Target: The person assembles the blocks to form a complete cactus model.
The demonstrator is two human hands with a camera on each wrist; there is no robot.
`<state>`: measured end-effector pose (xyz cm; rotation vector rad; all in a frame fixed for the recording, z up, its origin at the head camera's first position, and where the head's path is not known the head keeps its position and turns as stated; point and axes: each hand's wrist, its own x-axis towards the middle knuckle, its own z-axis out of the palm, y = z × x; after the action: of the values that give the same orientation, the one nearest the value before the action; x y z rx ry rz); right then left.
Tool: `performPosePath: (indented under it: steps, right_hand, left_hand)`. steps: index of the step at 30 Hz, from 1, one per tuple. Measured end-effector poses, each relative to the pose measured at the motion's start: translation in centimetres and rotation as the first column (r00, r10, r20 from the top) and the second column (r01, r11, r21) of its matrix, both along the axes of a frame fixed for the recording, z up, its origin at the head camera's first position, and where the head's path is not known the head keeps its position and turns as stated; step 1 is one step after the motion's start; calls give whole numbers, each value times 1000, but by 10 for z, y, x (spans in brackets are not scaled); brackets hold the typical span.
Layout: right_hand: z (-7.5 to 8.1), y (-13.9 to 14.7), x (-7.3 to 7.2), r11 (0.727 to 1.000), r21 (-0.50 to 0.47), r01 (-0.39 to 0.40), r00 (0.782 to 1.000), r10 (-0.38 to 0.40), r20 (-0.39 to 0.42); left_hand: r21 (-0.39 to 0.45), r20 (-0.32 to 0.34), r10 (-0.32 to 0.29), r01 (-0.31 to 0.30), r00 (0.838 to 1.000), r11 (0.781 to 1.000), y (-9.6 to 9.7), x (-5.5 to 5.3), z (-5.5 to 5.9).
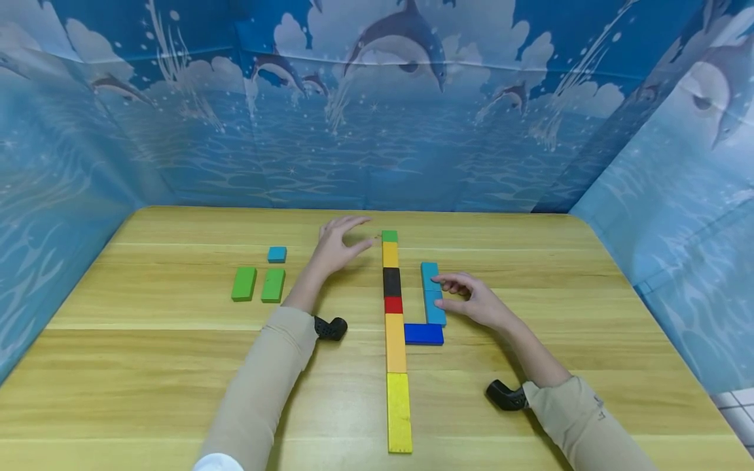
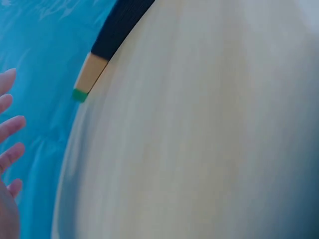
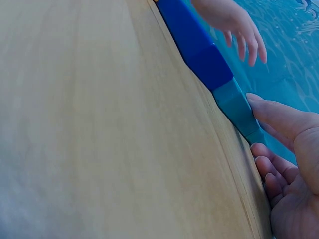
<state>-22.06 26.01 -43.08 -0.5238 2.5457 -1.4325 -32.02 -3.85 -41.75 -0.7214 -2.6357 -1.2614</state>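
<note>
My left hand is over the far part of the table, holding nothing, thumb and fingers apart. To its right is the top of a column of flat blocks: green, orange, black, red, light orange and yellow. A dark blue block lies crosswise against the column's right side. From its right end, two light blue blocks run away from me, end to end. At their right edge is my right hand, loosely bent, thumb and forefinger tips apparently touching them.
Left of my left arm lie two green blocks and a small light blue block. The wooden table meets a blue dolphin-print curtain at its back and sides. Black wrist devices sit at both cuffs.
</note>
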Motion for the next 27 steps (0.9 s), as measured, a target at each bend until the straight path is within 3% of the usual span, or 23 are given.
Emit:
performPosePath:
  steps: [7,14,20,27]
  right_hand:
    - [1,0,1,1000,-4,5,1000,-5,4]
    - [1,-1,1,1000,5,5,1000,-5,-2]
    - [2,-1,1,1000,5,5,1000,-5,4]
    - [1,-1,1,1000,8,7,1000,-7,8]
  left_hand:
    - [-50,-60,10,-13,998,999,-30,20,12]
    - [-107,-35,-3,-1,999,994,-68,43,19]
    - [-160,-21,2,-5,1000,987,-104,59,18]
    - [-184,16,50,-46,999,982,-149,71,13]
